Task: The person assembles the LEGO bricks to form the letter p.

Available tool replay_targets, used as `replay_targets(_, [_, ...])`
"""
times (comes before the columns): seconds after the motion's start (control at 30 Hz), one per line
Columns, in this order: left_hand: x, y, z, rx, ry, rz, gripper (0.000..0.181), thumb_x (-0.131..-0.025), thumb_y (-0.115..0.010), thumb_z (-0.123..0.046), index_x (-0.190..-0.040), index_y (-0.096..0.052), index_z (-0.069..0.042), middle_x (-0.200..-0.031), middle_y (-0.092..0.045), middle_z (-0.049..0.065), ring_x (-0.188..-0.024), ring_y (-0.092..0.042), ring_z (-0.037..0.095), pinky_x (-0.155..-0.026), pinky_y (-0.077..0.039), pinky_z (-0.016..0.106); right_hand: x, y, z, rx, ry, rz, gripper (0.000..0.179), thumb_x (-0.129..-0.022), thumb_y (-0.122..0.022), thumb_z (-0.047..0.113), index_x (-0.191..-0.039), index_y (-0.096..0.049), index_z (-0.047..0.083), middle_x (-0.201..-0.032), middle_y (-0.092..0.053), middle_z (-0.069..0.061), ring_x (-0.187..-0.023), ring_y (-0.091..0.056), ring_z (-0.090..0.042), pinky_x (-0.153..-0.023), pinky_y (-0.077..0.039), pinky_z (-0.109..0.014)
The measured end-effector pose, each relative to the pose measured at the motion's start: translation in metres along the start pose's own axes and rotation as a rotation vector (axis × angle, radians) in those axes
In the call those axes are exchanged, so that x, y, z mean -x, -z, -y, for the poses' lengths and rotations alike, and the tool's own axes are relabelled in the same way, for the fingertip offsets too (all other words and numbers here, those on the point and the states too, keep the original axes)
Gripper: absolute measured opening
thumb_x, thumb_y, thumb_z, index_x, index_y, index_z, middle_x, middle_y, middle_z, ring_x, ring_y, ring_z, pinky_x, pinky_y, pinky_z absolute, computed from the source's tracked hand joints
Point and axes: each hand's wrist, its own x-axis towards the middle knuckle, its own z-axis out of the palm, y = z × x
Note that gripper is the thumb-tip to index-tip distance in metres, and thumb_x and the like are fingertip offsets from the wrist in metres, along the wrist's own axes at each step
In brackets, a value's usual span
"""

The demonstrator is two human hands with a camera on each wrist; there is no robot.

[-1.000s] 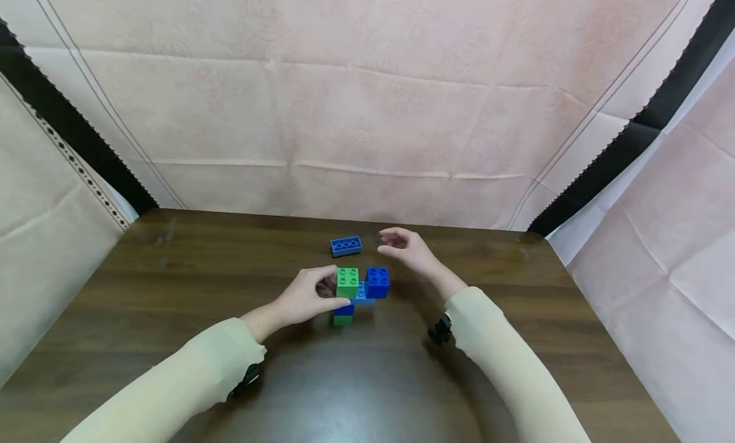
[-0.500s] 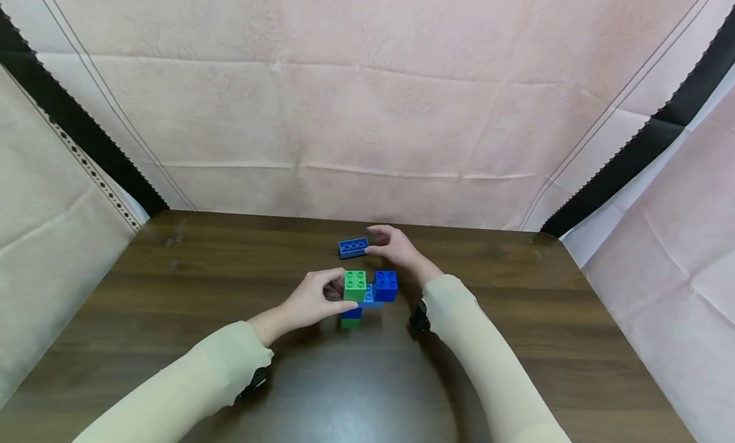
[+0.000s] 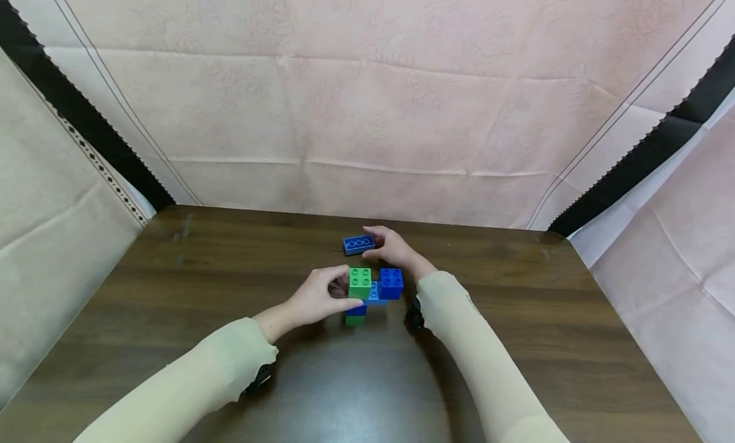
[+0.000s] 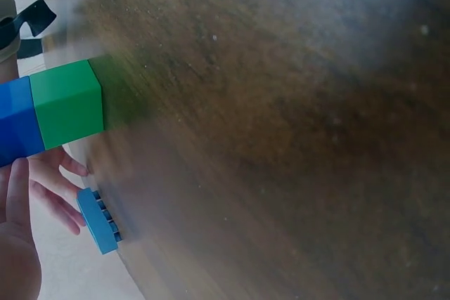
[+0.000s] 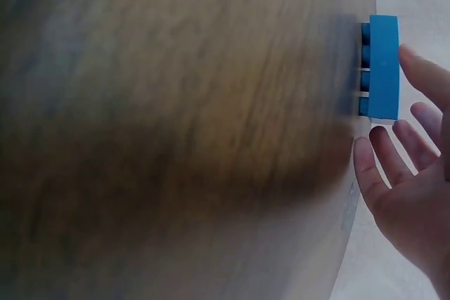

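Observation:
In the head view, my left hand [image 3: 314,296] grips the left side of a small building-brick assembly, with its thumb in front. A light green brick [image 3: 360,282] tops its left part. A dark blue brick [image 3: 392,283] sits at the right on a light blue one [image 3: 374,294]. Lower down are another blue brick and a green brick [image 4: 69,105], seen close in the left wrist view. Behind the assembly, a loose blue brick [image 3: 358,244] lies with studs down. My right hand [image 3: 396,248] is at that brick's right end, fingers spread around it; a firm hold is not visible.
The brown wooden table [image 3: 241,258] has its far edge just behind the loose brick. A pale cloth wall [image 3: 367,111] rises beyond that edge. Dark devices are strapped at both wrists.
My right hand has moved left and slightly inward, to the loose blue brick. My left hand keeps its grip on the assembly. The head view has shifted slightly.

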Motion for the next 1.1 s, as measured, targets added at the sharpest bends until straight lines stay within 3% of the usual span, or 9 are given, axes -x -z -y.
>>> replay_targets(0.27, [0.000, 0.000, 0.001, 0.007, -0.003, 0.001, 0.027, -0.082, -0.072, -0.028, -0.097, -0.057, -0.011, -0.093, -0.063, 0.004, -0.085, -0.060, 0.013, -0.079, -0.055, 0.026, -0.002, -0.005, 0.000, -0.003, -0.041, -0.008, 0.057, -0.086, -0.068, 0.018, -0.138, -0.045, 0.016, -0.142, -0.044, -0.011, -0.129, -0.043, -0.030, -0.106, -0.037, -0.047])
replay_targets(0.53, [-0.001, 0.000, 0.002, 0.011, 0.011, 0.002, 0.029, -0.081, -0.073, -0.029, -0.098, -0.057, -0.011, -0.093, -0.063, 0.003, -0.085, -0.060, 0.012, -0.079, -0.055, 0.026, -0.003, -0.008, -0.003, 0.035, -0.050, -0.047, 0.042, -0.086, -0.068, 0.016, -0.126, -0.056, 0.011, -0.112, -0.061, -0.012, -0.095, -0.055, -0.023, -0.087, -0.050, -0.035])
replay_targets(0.7, [-0.001, -0.001, 0.002, 0.007, 0.006, -0.004, 0.028, -0.081, -0.073, -0.029, -0.097, -0.057, -0.012, -0.092, -0.063, 0.003, -0.085, -0.060, 0.012, -0.079, -0.054, 0.026, -0.001, -0.007, -0.003, 0.025, -0.065, -0.052, 0.040, -0.086, -0.067, 0.017, -0.124, -0.057, 0.011, -0.109, -0.061, -0.011, -0.094, -0.054, -0.022, -0.086, -0.050, -0.034])
replay_targets(0.93, [0.001, 0.000, 0.002, 0.025, 0.005, -0.007, 0.026, -0.082, -0.073, -0.027, -0.096, -0.057, -0.011, -0.091, -0.062, 0.003, -0.084, -0.060, 0.013, -0.078, -0.055, 0.027, 0.007, -0.004, -0.007, -0.029, -0.061, -0.062, 0.037, -0.087, -0.066, 0.015, -0.123, -0.057, 0.010, -0.107, -0.061, -0.011, -0.095, -0.053, -0.022, -0.086, -0.048, -0.034])
replay_targets(1.1, [0.001, 0.000, 0.002, 0.032, 0.001, -0.005, 0.026, -0.082, -0.072, -0.027, -0.096, -0.057, -0.011, -0.091, -0.062, 0.004, -0.084, -0.060, 0.013, -0.078, -0.055, 0.027, 0.017, 0.001, -0.008, -0.149, -0.085, -0.074, 0.035, -0.088, -0.063, 0.015, -0.123, -0.056, 0.009, -0.108, -0.060, -0.012, -0.092, -0.054, -0.021, -0.082, -0.050, -0.030])
